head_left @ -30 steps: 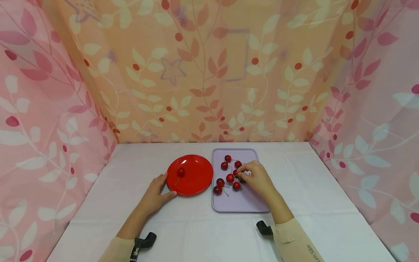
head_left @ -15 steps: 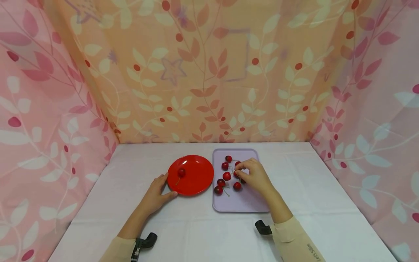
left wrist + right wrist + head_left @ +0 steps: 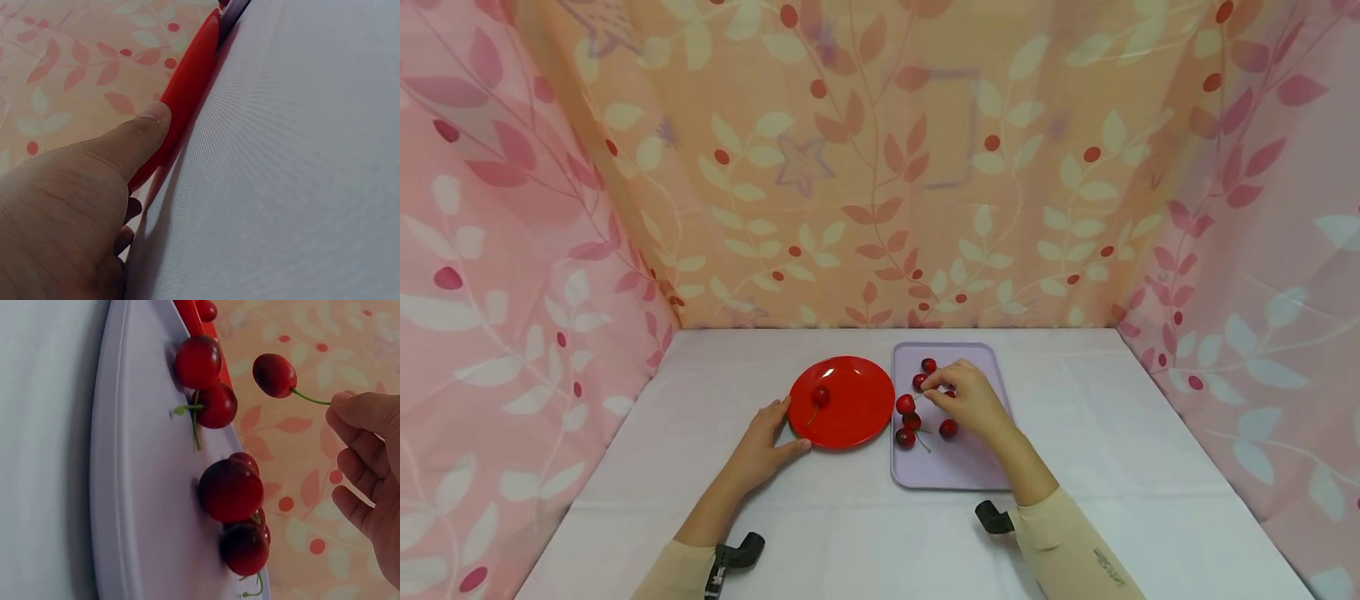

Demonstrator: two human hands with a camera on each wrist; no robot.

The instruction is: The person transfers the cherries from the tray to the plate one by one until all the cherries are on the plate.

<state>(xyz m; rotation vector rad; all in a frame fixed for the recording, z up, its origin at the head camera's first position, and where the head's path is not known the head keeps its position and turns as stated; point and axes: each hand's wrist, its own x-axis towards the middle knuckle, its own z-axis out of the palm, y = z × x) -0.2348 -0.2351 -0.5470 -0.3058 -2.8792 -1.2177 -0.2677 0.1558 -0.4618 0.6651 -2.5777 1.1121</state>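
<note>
My right hand pinches the green stem of a cherry between thumb and fingertips. That cherry hangs off the tray's surface, near the left edge of the lilac tray. Below and around it several dark red cherries lie on the tray, some partly hidden behind the hand in the head view. My left hand grips the left rim of a red plate, its thumb against the rim. One cherry with its stem lies on the plate.
The plate stands close against the tray's left edge on a white cloth. Patterned curtains rise at the back and both sides. A black wrist mount sits at the right cuff, another at the left.
My right hand has moved left over the tray, carrying the cherry by its stem toward the plate side. The left hand stays at the plate's rim. The head view has shifted slightly.
</note>
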